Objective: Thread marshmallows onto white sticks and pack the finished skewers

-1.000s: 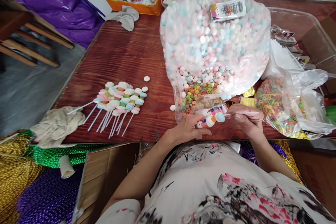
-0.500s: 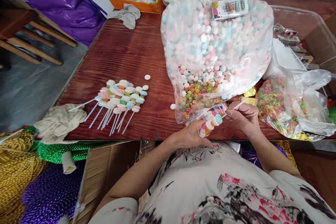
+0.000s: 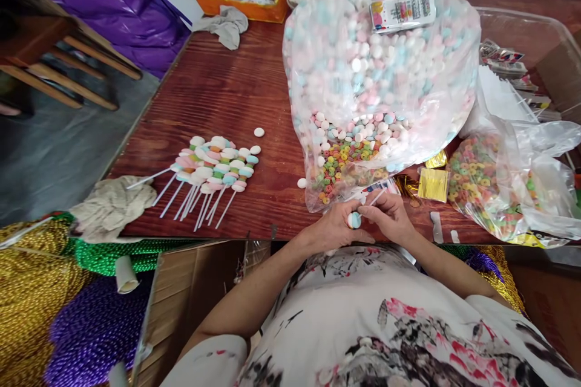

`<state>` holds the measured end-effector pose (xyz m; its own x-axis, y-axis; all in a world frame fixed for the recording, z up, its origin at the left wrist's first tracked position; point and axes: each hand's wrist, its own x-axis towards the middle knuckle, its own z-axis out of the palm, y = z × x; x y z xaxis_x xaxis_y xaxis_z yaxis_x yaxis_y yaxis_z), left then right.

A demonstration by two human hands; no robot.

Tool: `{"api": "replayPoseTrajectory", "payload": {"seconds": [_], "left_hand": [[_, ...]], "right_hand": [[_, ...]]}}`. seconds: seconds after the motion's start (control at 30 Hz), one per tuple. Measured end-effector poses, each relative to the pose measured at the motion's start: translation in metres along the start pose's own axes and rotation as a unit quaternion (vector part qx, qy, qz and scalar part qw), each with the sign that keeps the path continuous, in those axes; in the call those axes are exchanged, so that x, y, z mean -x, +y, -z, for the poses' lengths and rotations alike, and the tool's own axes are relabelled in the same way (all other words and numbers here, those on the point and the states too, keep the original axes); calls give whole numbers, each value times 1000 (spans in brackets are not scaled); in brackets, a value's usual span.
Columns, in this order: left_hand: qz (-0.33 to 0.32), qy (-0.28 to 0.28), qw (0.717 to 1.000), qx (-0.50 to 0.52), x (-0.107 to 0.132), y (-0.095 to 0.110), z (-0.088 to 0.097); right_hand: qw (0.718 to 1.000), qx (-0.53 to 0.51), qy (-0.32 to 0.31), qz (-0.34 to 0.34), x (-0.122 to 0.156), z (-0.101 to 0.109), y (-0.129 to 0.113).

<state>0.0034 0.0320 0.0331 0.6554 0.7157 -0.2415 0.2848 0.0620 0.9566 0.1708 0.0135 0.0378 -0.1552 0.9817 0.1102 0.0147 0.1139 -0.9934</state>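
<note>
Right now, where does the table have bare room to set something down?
The widest bare wood on the table lies between orange box, candy sticks and big bag. A smaller patch lies between candy sticks and left hand. The right side is crowded: small bag, gold pieces.

We see only the blue-and-white end of the candy stack [image 3: 354, 221], the left hand [image 3: 330, 227] covering the rest, while the right hand [image 3: 387, 215] hides part of the white stick [image 3: 377, 197]. The packet's [image 3: 403, 11] small print escapes us, and the view's edges cut off the stool [image 3: 36, 42] and clear bin [image 3: 540, 19].
</note>
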Motion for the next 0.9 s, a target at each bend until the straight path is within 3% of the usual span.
{"api": "replayPoseTrajectory", "payload": {"seconds": [0.27, 0.47, 0.63, 0.77, 0.9], "left_hand": [[-11, -4, 1000, 2, 14, 8, 15], [111, -112, 976, 151, 20, 2, 16], [154, -210, 940, 220, 22, 2, 23], [172, -254, 926, 221, 22, 0, 25], [169, -247, 936, 186, 17, 3, 23]], "right_hand": [[999, 4, -15, 50, 3, 12, 0], [986, 71, -99, 111, -1, 32, -7], [959, 117, -173, 192, -5, 39, -19], [947, 125, -194, 225, -6, 32, -22], [956, 116, -146, 227, 2, 11, -12]]}}
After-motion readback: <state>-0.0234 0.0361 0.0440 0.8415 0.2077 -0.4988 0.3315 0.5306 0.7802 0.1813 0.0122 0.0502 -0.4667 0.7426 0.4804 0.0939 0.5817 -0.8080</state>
